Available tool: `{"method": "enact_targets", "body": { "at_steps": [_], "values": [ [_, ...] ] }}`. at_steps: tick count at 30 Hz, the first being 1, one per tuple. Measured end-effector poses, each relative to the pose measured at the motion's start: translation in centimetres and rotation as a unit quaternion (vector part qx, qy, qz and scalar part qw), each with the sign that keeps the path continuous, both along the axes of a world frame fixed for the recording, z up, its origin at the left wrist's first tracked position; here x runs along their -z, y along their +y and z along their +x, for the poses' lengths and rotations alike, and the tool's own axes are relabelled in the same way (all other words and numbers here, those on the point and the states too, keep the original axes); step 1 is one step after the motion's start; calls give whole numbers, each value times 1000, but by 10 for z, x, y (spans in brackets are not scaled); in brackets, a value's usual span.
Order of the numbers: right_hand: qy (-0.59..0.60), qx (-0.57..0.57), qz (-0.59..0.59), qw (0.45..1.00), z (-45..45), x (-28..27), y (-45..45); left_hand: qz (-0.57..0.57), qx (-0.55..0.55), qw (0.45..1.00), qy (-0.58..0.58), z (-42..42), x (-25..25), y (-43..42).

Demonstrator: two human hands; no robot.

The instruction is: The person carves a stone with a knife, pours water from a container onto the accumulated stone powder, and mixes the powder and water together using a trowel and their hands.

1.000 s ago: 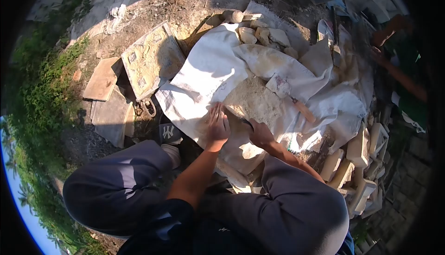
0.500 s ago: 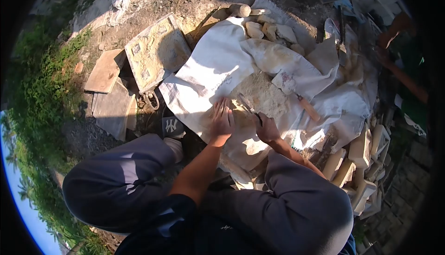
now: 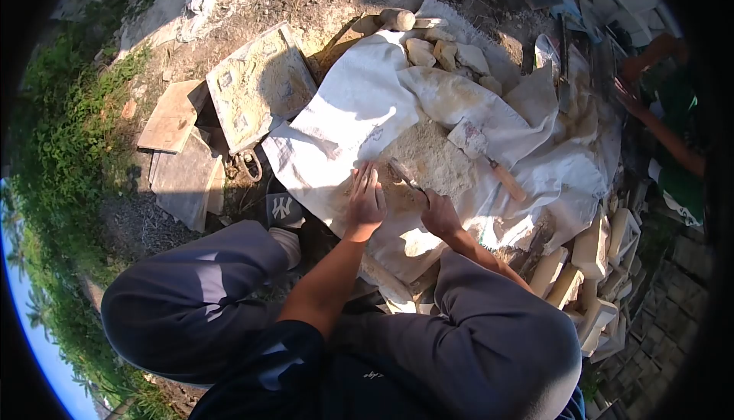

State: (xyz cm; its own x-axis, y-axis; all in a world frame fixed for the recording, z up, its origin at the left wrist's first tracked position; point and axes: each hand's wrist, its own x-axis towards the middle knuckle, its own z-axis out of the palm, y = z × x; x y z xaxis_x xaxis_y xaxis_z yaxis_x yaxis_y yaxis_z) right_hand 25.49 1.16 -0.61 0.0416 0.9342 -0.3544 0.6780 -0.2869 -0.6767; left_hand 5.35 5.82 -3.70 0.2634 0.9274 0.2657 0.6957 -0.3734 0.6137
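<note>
My left hand (image 3: 367, 204) lies flat with its fingers stretched forward on a pale, dusty surface by the white woven sack (image 3: 353, 103). What is under the palm is hidden. My right hand (image 3: 440, 215) is closed round the handle of a small narrow trowel (image 3: 403, 171), its blade pointing up and left toward my left fingertips. Just beyond the blade is a heap of pale powder (image 3: 432, 152) on the sack. To the right lies a second trowel (image 3: 508, 180) with a wooden handle and a whitish, powder-covered blade; neither hand touches it.
Broken stone pieces (image 3: 447, 55) and a mallet (image 3: 397, 19) lie at the back. A dusty square panel (image 3: 260, 87) and boards (image 3: 174, 118) rest at left. Pale cast blocks (image 3: 592, 244) are stacked at right. Another person's arm (image 3: 661, 126) shows at far right.
The trowel's blade has turned slightly and shows more of its face; my right hand shifted only a little. My left hand stays put. The other person's hand has moved at far right.
</note>
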Motion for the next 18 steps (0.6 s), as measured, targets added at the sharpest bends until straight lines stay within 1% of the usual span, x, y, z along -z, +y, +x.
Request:
{"method": "enact_targets", "body": {
  "at_steps": [2, 4, 5, 7, 8, 10, 11, 13, 14, 15, 16, 17, 18],
  "values": [
    [8, 2, 17, 1000, -2, -16, 4, -10, -1, 1000, -3, -1, -1, 1],
    [91, 24, 40, 995, -3, -30, 3, -4, -6, 1000, -7, -1, -4, 0],
    [91, 23, 39, 995, -2, -24, 1, -4, -7, 1000, -8, -1, -5, -1],
    [16, -20, 36, 999, 0, -6, -1, -16, -5, 1000, -14, 0, -7, -1],
    [15, -21, 39, 999, 1, 1, -1, 2, -6, 1000, -5, 1, -1, 0],
    [-48, -46, -8, 998, 1, 5, 0, 5, -2, 1000, -5, 0, 0, -1],
    [-47, -44, -5, 998, 1, 8, 1, 6, 1, 1000, -4, 0, 1, 0],
    [1, -21, 3, 1000, -2, -1, 1, 13, 8, 1000, 5, 0, -2, 0],
    [2, -20, 1, 1000, -1, -6, 1, 17, 9, 1000, -10, 0, -2, 1],
    [35, -5, 23, 999, -1, -19, 2, 19, 8, 999, -24, 0, -2, 1],
    [68, 8, 44, 997, -1, -26, 1, 37, 9, 999, -1, -3, 2, 1],
    [68, 6, 43, 997, -1, -21, -1, 36, 7, 999, -1, -3, 2, -1],
    [31, -11, 24, 999, 1, -11, -4, 17, 3, 1000, -8, -2, 0, -1]
  ]
}}
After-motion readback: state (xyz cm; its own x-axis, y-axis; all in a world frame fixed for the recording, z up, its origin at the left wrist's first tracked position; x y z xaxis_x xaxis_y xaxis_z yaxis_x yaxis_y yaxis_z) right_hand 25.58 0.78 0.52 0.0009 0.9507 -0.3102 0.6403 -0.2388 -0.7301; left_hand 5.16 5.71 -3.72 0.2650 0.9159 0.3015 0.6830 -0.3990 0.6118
